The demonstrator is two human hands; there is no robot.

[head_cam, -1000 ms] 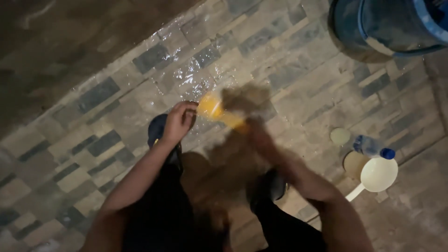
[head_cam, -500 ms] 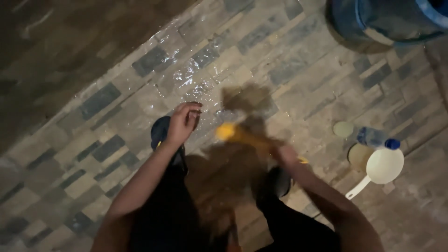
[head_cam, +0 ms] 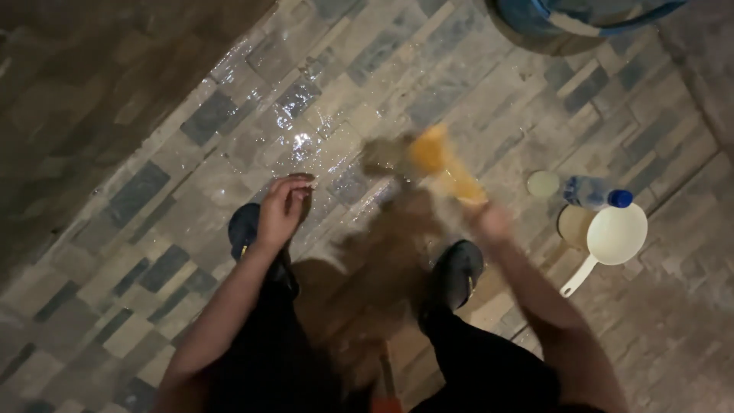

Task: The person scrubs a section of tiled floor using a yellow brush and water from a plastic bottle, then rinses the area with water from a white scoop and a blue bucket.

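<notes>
**Orange Brush Held Low Over a Wet Tiled Floor**

Held tight in the right hand [head_cam: 489, 222] is an orange brush [head_cam: 443, 170], though the picture is blurred there, so the fingers cannot be seen well. The brush is pointed away from the grip, up and to the left, with its long side slanted across the floor. Its far end is seen low over the wet tiles. The right arm is stretched forward and down from the body. The right hand is the one on the brush; the left hand is kept well apart from it.

Nothing is held in the left hand [head_cam: 281, 208]. Its fingers are loosely curled, half open, and it is held far to the left of the grip, above the left shoe.

All around the grip, the tiled floor [head_cam: 153, 191] is spread out, brown and grey, with a shiny wet patch [head_cam: 306, 145] up and left of the brush. Far above the grip, a big blue tub [head_cam: 589, 19] is cut off by the top edge. Below the grip, a dark right shoe [head_cam: 456, 274] is planted; a dark left shoe [head_cam: 248, 229] is seen under the left hand. To the right of the grip, a white scoop [head_cam: 612, 237] with a handle is laid, a clear bottle [head_cam: 592, 193] with a blue cap just beside it, and a small round lid [head_cam: 543, 183] near that.
</notes>
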